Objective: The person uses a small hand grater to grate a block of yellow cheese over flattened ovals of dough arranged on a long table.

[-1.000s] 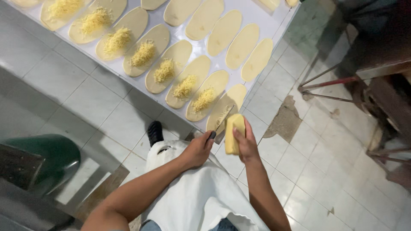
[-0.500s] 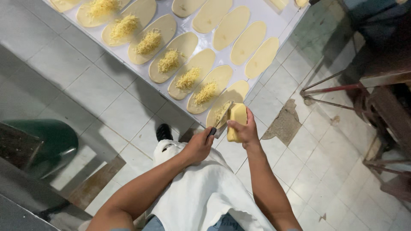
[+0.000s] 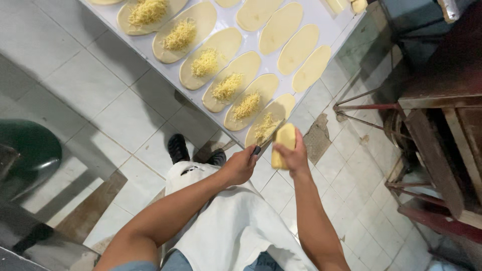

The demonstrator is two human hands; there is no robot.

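Head view, looking down. I stood at the near corner of the worktop (image 3: 321, 12), grating a pale yellow block of cheese (image 3: 282, 145) over rows of flat oval dough pieces.

Progress, as I judged it from the layout: the six ovals of the near row each carried a mound of shredded cheese, from the far topped dough (image 3: 148, 12) down to the nearest dough oval (image 3: 268, 123), which lay at the worktop corner directly beyond the block. The row behind it, including the bare dough oval (image 3: 298, 49), carried no cheese, so roughly half of the visible pieces were done and half were left. Ovals cut off by the top edge could not be counted.

Hand pose: my right hand (image 3: 296, 156) was raised just above the worktop corner, its fingers wrapped tightly round the cheese block, which stood nearly upright with its top end clear of the grip. My left hand (image 3: 240, 166) sat just beside it, fingers curled closed round a small dark-handled grater (image 3: 256, 149), of which only the handle end showed; the blade lay hidden behind the block, so contact between them could not be confirmed. Both forearms reached forward over my white apron (image 3: 226, 221), with the tiled floor (image 3: 125, 115) below.
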